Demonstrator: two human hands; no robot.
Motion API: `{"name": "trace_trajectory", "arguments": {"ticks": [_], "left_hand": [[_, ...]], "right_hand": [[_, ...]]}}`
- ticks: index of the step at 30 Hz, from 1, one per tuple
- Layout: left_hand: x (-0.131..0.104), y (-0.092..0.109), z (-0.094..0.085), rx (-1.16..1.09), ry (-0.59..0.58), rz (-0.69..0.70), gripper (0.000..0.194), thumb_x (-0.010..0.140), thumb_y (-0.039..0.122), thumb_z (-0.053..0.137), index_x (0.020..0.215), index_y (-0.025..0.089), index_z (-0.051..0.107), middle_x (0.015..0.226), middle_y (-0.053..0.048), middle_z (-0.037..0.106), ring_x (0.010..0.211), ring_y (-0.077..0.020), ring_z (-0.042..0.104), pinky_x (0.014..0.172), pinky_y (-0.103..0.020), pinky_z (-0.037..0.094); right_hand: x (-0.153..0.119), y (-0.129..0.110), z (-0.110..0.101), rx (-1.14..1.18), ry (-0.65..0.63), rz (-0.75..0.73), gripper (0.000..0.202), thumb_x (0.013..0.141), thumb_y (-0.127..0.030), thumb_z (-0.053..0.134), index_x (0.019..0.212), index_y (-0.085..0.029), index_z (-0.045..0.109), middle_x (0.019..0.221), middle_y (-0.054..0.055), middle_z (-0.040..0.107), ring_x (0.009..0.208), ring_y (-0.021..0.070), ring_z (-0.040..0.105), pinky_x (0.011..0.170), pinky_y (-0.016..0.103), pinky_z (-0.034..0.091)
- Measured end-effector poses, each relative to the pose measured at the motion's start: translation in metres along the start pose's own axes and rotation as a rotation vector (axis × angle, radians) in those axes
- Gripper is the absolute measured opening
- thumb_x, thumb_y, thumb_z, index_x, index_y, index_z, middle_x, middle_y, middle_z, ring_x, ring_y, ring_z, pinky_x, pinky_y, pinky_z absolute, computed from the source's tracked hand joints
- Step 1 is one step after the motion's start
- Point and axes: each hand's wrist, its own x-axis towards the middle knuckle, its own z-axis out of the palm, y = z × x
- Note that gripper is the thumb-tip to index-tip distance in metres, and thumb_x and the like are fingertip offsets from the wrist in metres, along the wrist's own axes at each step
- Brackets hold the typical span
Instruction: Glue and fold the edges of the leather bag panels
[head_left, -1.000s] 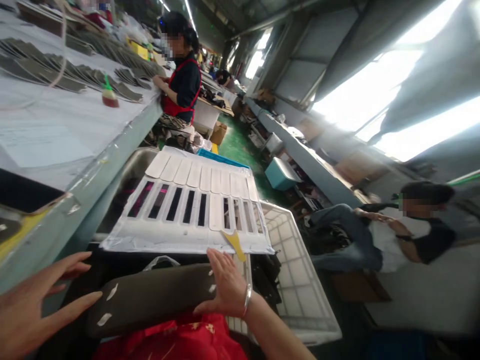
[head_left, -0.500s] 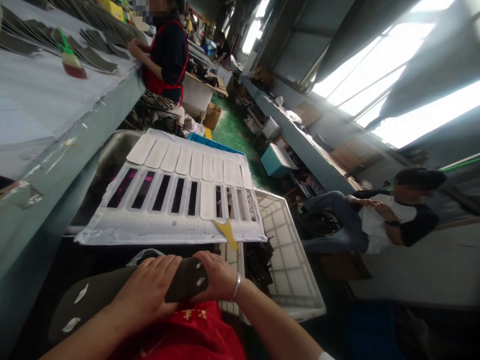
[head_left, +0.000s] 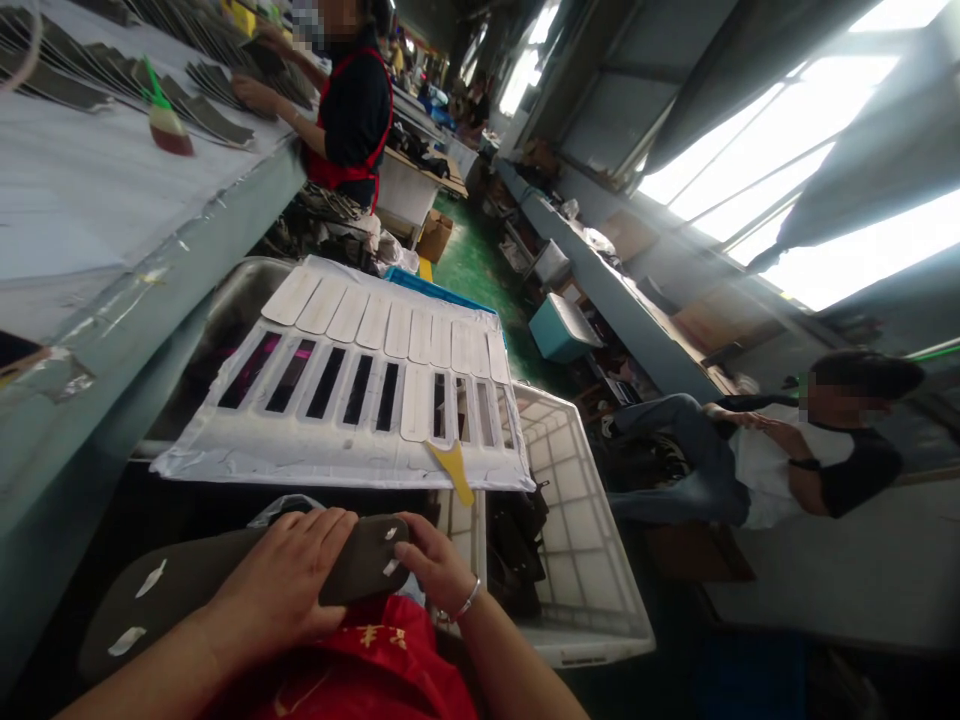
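A long dark grey panel [head_left: 356,565] with rounded ends lies across my lap, with small white patches near both ends. My left hand [head_left: 289,575] grips it around the middle, fingers over the far edge and thumb along the near edge. At the panel's right end is my right hand [head_left: 439,570], its thumb on the top face beside the white patches and its fingers at the far edge. Just beyond my hands, a white-covered board [head_left: 255,440] with slots carries pale strips [head_left: 373,318] in a row. A yellow spatula [head_left: 452,470] overhangs its near edge.
Right of the board stands a white plastic crate [head_left: 600,560] holding black pieces [head_left: 517,540]. On the left worktable [head_left: 67,220] are a green-nozzled bottle [head_left: 169,128] and dark curved panels [head_left: 217,120]. A co-worker [head_left: 352,110] stands there; another person [head_left: 787,440] sits at right.
My right thumb has come onto the panel's top face, and more of its right end shows. The panel has shifted slightly left. The co-worker's hands have moved over the dark panels.
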Motion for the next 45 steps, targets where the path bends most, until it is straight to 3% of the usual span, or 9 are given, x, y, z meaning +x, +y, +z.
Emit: {"name": "trace_trajectory", "arguments": {"ticks": [10, 13, 18, 23, 28, 33, 36, 41, 45], "left_hand": [[-0.003, 0.004, -0.009, 0.009, -0.021, -0.027, 0.076, 0.063, 0.047, 0.063, 0.128, 0.011, 0.047, 0.13, -0.015, 0.052, 0.119, -0.0305, 0.045, 0.104, -0.046, 0.023], [-0.02, -0.011, -0.02, 0.043, 0.006, -0.009, 0.092, 0.061, 0.063, 0.06, 0.135, 0.012, 0.039, 0.137, -0.015, 0.045, 0.125, -0.0319, 0.039, 0.109, -0.05, 0.01], [-0.064, -0.054, -0.031, 0.131, 0.156, 0.019, 0.092, 0.066, 0.069, 0.054, 0.139, 0.019, 0.032, 0.14, -0.011, 0.042, 0.128, -0.0301, 0.036, 0.111, -0.044, 0.007], [-0.076, -0.074, -0.01, 0.143, 0.217, 0.064, 0.077, 0.072, 0.061, 0.053, 0.138, 0.022, 0.037, 0.138, -0.009, 0.046, 0.123, -0.0316, 0.043, 0.111, -0.046, 0.01], [-0.078, -0.072, -0.014, 0.14, 0.199, 0.086, 0.081, 0.073, 0.057, 0.054, 0.141, 0.019, 0.029, 0.139, -0.011, 0.044, 0.126, -0.0304, 0.041, 0.111, -0.045, 0.01], [-0.063, -0.059, -0.031, 0.152, 0.256, 0.063, 0.091, 0.068, 0.066, 0.052, 0.142, 0.021, 0.025, 0.143, -0.011, 0.037, 0.13, -0.0337, 0.034, 0.109, -0.05, 0.009], [-0.052, -0.048, -0.031, 0.145, 0.169, 0.068, 0.079, 0.071, 0.065, 0.051, 0.135, 0.019, 0.041, 0.141, -0.012, 0.041, 0.129, -0.0332, 0.036, 0.108, -0.048, 0.016], [-0.053, -0.042, -0.021, 0.156, 0.105, 0.064, 0.087, 0.066, 0.067, 0.056, 0.136, 0.017, 0.04, 0.141, -0.014, 0.04, 0.129, -0.0342, 0.034, 0.109, -0.051, 0.012], [-0.036, -0.008, -0.012, 0.164, 0.09, 0.046, 0.098, 0.062, 0.077, 0.049, 0.138, 0.016, 0.035, 0.144, -0.014, 0.035, 0.133, -0.033, 0.026, 0.11, -0.052, 0.002]], "right_hand": [[-0.002, -0.013, 0.011, -0.135, 0.13, 0.067, 0.043, 0.079, -0.036, 0.051, 0.115, -0.013, 0.048, 0.107, 0.012, 0.06, 0.099, 0.0242, 0.058, 0.086, 0.041, 0.047], [-0.008, -0.039, 0.021, -0.623, 0.262, -0.146, 0.061, 0.079, -0.043, 0.053, 0.128, -0.009, 0.039, 0.13, 0.02, 0.045, 0.123, 0.0315, 0.04, 0.102, 0.051, 0.032], [-0.001, -0.066, 0.059, -1.04, -0.052, -0.51, 0.096, 0.067, -0.066, 0.059, 0.14, -0.013, 0.024, 0.14, 0.014, 0.038, 0.132, 0.028, 0.027, 0.111, 0.046, 0.016], [0.015, -0.06, 0.075, -1.089, -0.08, -0.464, 0.102, 0.064, -0.07, 0.059, 0.141, -0.015, 0.022, 0.142, 0.013, 0.035, 0.131, 0.0275, 0.029, 0.111, 0.044, 0.014], [0.018, -0.095, 0.04, -0.861, -0.222, -0.321, 0.074, 0.083, -0.062, 0.04, 0.138, -0.013, 0.029, 0.138, 0.012, 0.041, 0.127, 0.0216, 0.037, 0.107, 0.036, 0.028], [0.029, -0.109, 0.026, -0.966, 0.069, -0.341, 0.067, 0.09, -0.051, 0.033, 0.141, -0.01, 0.021, 0.145, 0.015, 0.028, 0.136, 0.0223, 0.02, 0.111, 0.043, 0.017], [0.04, -0.084, 0.047, -1.085, -0.002, -0.274, 0.068, 0.085, -0.058, 0.041, 0.137, -0.016, 0.032, 0.136, 0.013, 0.043, 0.13, 0.0262, 0.032, 0.109, 0.05, 0.017], [0.06, -0.056, 0.04, -0.509, -0.122, -0.074, 0.061, 0.085, -0.061, 0.039, 0.13, -0.021, 0.043, 0.132, 0.009, 0.049, 0.123, 0.0243, 0.043, 0.103, 0.044, 0.03], [0.062, -0.033, 0.005, 0.155, 0.131, 0.193, 0.057, 0.094, -0.052, 0.013, 0.127, -0.018, 0.044, 0.126, 0.008, 0.053, 0.112, 0.0173, 0.053, 0.094, 0.037, 0.04]]}}
